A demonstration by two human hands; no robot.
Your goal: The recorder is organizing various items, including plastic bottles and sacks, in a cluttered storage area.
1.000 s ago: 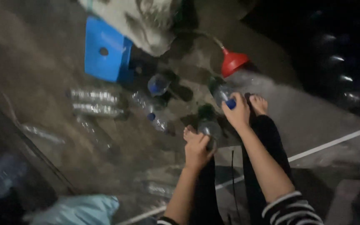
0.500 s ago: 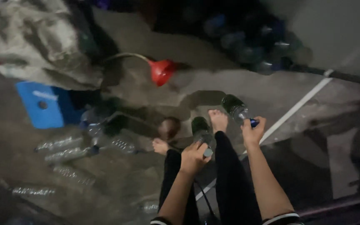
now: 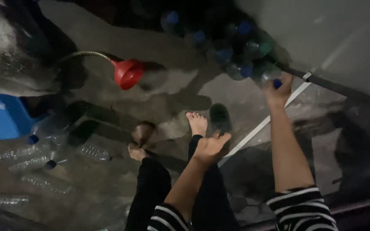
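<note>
1. The person sits on the concrete floor with both legs stretched forward, bare feet ahead, in dim light.
2. The right hand reaches far forward and to the right, fingers closed around a clear plastic bottle with a blue cap.
3. That bottle lies roughly level, its long axis running left to right; the blue cap end points right, peeking out beside the fingers, while the body points left toward the pile.
4. It is held right at the near edge of a heap of blue-capped bottles stacked against the grey wall; whether it touches them I cannot tell.
5. The left hand hovers near the right foot, fingers curled loosely, thumb out toward a dark bottle standing on the floor just beyond it. It seems to hold nothing, though the gloom makes that uncertain.
6. Further left, a red funnel on a hose lies on its side, mouth facing the person.
7. A blue crate sits at the far left, with several empty clear bottles lying flat on the floor near it.
</note>
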